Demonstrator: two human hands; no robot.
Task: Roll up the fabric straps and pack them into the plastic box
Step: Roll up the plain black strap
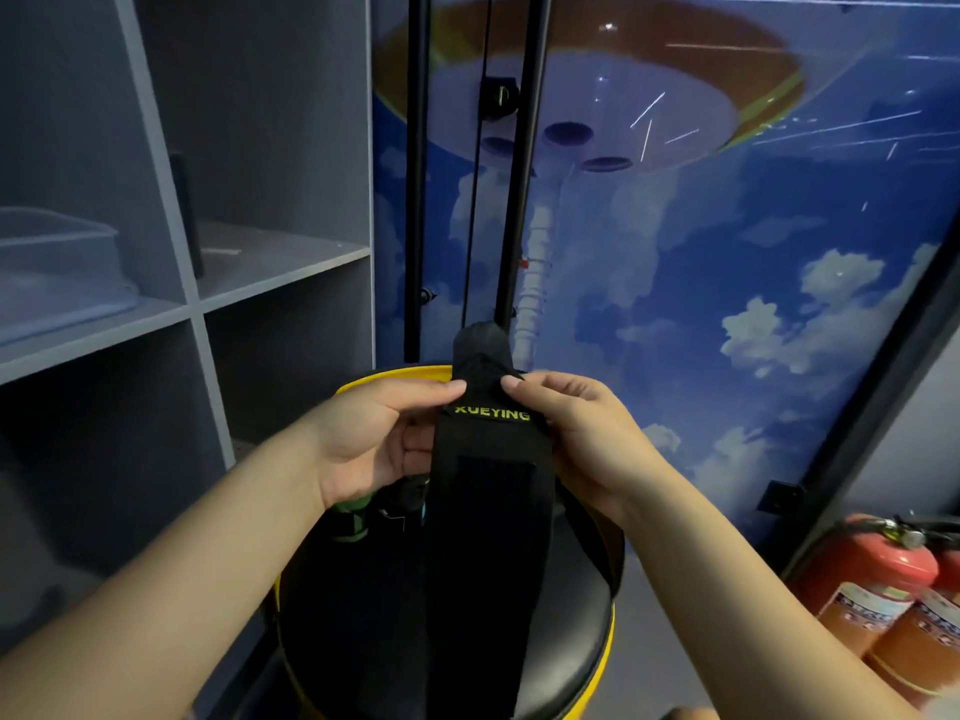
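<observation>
A long black fabric strap [483, 543] with yellow lettering near its top hangs down over a round black stool. My left hand [374, 439] pinches the strap's upper left edge. My right hand [576, 433] pinches its upper right edge. The strap's top end is folded over above my fingertips. Under my left hand, more dark straps with green parts [379, 511] lie on the stool. A clear plastic box [57, 272] stands on a shelf at the far left.
The round stool [571, 631] has a black seat and yellow rim. A grey shelf unit [218, 283] fills the left. Black poles [415, 174] stand before a blue sky mural. Red fire extinguishers [883, 584] sit at the lower right.
</observation>
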